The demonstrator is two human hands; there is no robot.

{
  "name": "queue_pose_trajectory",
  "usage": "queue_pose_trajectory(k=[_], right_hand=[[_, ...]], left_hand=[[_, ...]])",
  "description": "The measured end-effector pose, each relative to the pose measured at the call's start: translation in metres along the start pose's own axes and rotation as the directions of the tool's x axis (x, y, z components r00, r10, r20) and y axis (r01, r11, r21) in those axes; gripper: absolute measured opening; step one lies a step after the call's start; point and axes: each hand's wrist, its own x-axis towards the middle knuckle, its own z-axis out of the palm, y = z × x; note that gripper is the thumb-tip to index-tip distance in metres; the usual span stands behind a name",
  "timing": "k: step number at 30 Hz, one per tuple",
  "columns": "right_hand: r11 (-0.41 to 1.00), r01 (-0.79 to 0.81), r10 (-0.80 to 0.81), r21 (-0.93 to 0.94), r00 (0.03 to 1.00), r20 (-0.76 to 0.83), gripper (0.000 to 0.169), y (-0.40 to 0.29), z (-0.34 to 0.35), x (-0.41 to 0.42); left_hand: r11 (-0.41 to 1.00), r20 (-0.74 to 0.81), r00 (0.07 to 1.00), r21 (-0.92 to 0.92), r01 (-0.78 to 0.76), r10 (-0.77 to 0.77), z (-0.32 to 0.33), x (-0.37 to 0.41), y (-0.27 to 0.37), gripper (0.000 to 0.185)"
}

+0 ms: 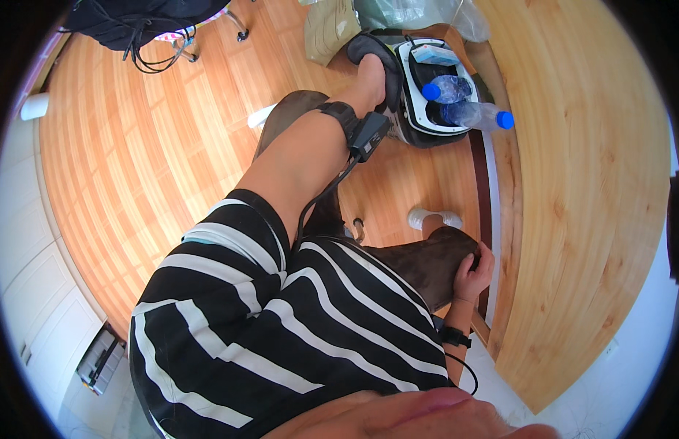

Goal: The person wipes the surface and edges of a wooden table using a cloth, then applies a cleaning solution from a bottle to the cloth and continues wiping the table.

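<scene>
My left arm reaches up the picture, with a black strap and cabled box (pixel 368 137) around the wrist. The visible part of my left hand (pixel 374 74) runs into a dark grey soft covering (pixel 393 68) that hides the fingers. Beside it stands a black container with a white rim (pixel 408 110). On this container lie two clear plastic bottles with blue caps, one nearer (pixel 476 115) and one farther (pixel 454 88), and a small light-blue carton (pixel 435 55). At the lower right, my right hand (pixel 474 273) rests on a knee in dark brown trousers (pixel 421 269), holding nothing visible.
A light wooden tabletop (pixel 581 192) runs down the right side. Plastic bags (pixel 416 13) and a brown bag (pixel 331 33) lie beyond the container. Dark fabric with loose cables (pixel 152 33) hangs over a wheeled base at upper left. White cabinets (pixel 37 247) line the left.
</scene>
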Motion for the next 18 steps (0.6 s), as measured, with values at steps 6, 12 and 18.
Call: queue_pose_trajectory(k=[6, 12, 18], right_hand=[[1.0, -0.008, 0.008, 0.028, 1.0, 0.013, 0.031, -0.006, -0.001, 0.008], [1.0, -0.028, 0.028, 0.012, 1.0, 0.004, 0.029, -0.006, -0.003, 0.007], [0.999, -0.025, 0.024, 0.025, 1.0, 0.019, 0.029, -0.003, -0.003, 0.008]], left_hand=[[0.988, 0.021, 1.0, 0.156, -0.012, 0.008, -0.029, 0.053, -0.018, 0.044], [0.952, -0.097, 0.978, 0.266, -0.153, 0.184, -0.01, 0.008, -0.015, 0.051], [0.562, 0.337, 0.849, 0.641, -0.523, 0.406, -0.051, 0.127, -0.022, 0.045]])
